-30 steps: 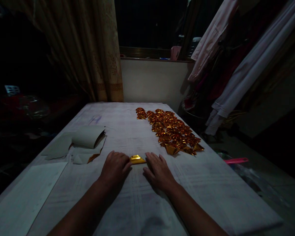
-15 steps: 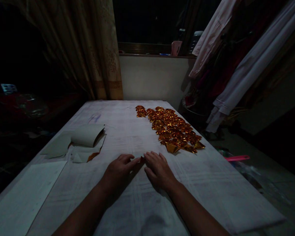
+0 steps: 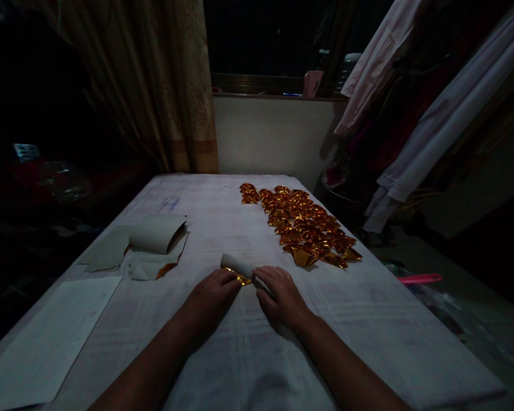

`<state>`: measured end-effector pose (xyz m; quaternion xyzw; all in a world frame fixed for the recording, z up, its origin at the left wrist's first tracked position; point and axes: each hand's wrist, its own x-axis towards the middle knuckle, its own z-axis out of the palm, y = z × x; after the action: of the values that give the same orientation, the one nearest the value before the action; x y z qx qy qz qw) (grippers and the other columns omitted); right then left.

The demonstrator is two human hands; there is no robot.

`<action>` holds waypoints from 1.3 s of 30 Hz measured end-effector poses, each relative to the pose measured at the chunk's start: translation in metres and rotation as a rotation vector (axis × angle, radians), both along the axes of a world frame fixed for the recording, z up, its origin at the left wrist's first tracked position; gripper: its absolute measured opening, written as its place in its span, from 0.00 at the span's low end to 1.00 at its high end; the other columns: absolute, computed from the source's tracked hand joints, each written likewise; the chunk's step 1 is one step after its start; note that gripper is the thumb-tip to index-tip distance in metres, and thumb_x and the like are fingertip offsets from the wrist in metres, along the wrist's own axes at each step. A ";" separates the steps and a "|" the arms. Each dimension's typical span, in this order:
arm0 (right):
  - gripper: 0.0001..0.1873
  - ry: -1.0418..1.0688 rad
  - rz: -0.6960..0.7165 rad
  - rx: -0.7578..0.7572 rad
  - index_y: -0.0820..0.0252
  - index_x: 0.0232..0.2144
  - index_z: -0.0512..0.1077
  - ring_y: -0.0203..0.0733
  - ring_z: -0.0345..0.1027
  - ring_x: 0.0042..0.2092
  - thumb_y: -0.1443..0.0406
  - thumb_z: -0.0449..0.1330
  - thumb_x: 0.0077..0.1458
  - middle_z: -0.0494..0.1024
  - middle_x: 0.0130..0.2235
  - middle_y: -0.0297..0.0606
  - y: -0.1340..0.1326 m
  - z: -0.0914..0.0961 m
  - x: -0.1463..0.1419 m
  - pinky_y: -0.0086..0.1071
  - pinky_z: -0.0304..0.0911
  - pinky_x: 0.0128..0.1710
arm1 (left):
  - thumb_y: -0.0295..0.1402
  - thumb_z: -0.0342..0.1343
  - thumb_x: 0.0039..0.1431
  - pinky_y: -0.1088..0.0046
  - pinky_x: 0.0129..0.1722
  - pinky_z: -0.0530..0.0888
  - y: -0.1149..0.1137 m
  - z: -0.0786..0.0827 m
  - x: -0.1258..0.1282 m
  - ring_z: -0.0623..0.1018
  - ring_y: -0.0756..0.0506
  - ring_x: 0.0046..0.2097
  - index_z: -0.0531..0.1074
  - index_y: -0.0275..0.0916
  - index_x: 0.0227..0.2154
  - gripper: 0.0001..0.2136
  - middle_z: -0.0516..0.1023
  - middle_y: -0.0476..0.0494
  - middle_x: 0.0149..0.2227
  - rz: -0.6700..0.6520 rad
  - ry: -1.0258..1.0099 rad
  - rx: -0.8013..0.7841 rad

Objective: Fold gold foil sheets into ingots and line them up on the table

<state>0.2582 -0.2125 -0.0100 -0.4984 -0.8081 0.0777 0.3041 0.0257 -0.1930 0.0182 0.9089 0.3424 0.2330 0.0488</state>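
A small sheet of gold foil paper (image 3: 236,267), pale on its back, lies partly rolled on the white table (image 3: 368,319) right in front of me. My left hand (image 3: 212,295) pinches its near left edge, where the gold side shows. My right hand (image 3: 282,297) rests fingers-down on its right end, pressing it to the table. Both hands sit side by side, fingertips almost touching over the sheet.
A long heap of folded gold foil pieces (image 3: 302,225) runs along the right half of the table. A stack of pale unfolded sheets (image 3: 152,242) lies at the left, a large white sheet (image 3: 47,337) nearer me. Curtain and hanging clothes (image 3: 411,114) stand behind.
A flat gold folded piece lay between my hands a second ago; now the sheet shows its pale back and curls upward, with my fingers shifted onto its near edge.
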 end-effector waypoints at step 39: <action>0.07 -0.154 0.174 0.145 0.48 0.41 0.80 0.41 0.69 0.41 0.65 0.63 0.62 0.78 0.42 0.37 0.026 0.020 0.000 0.35 0.59 0.41 | 0.29 0.52 0.67 0.49 0.66 0.62 -0.002 0.014 -0.006 0.71 0.41 0.61 0.69 0.42 0.56 0.16 0.76 0.42 0.55 0.006 0.089 -0.053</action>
<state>0.2586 -0.1860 0.0096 -0.4079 -0.8727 0.0065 0.2684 0.0193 -0.1949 0.0327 0.9157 0.3531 0.1833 0.0567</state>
